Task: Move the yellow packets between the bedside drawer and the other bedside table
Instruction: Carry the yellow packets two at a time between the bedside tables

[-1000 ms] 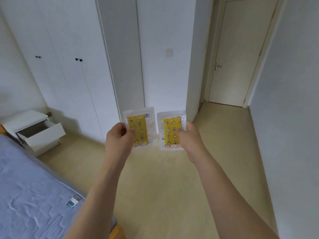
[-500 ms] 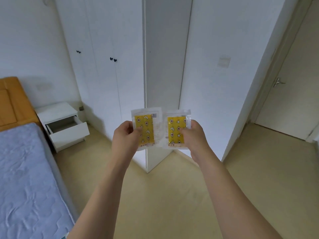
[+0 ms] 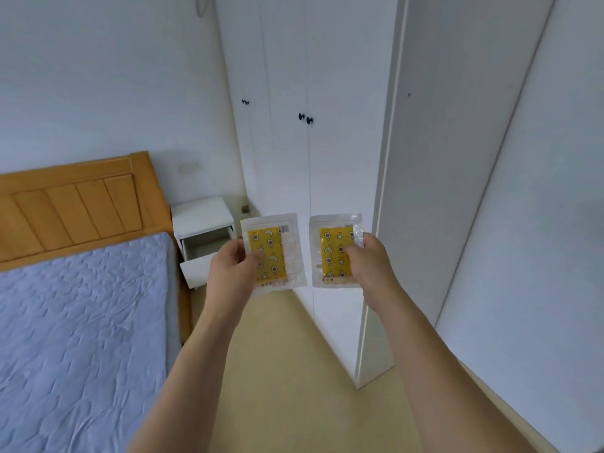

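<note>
Two yellow packets are held up side by side in the middle of the view, each a clear plastic sleeve around a yellow card printed with small cartoon shapes. The left hand (image 3: 233,266) pinches the left packet (image 3: 273,253) by its lower left edge, thumb across the front. The right hand (image 3: 367,261) pinches the right packet (image 3: 333,251) by its right edge, thumb on the front. The two packets hang upright, apart from each other, with a narrow gap between them.

Farther off and to the left, behind the left hand, stands a white bedside table (image 3: 202,212) with its drawer (image 3: 199,268) pulled open. To its left is a bed (image 3: 81,322) with a pale blue cover and an orange wooden headboard (image 3: 75,197). On the right runs a tall white wardrobe (image 3: 310,158) with small dark knobs.

The packets appear to be on their way to the open drawer. The likely trouble is grip: each packet is held only at an edge of slippery plastic, so one could slide free and fall to the floor while being carried. The drawer's inside is partly hidden by the left hand, so a packet lowered without looking could catch the drawer front or land outside it.
</note>
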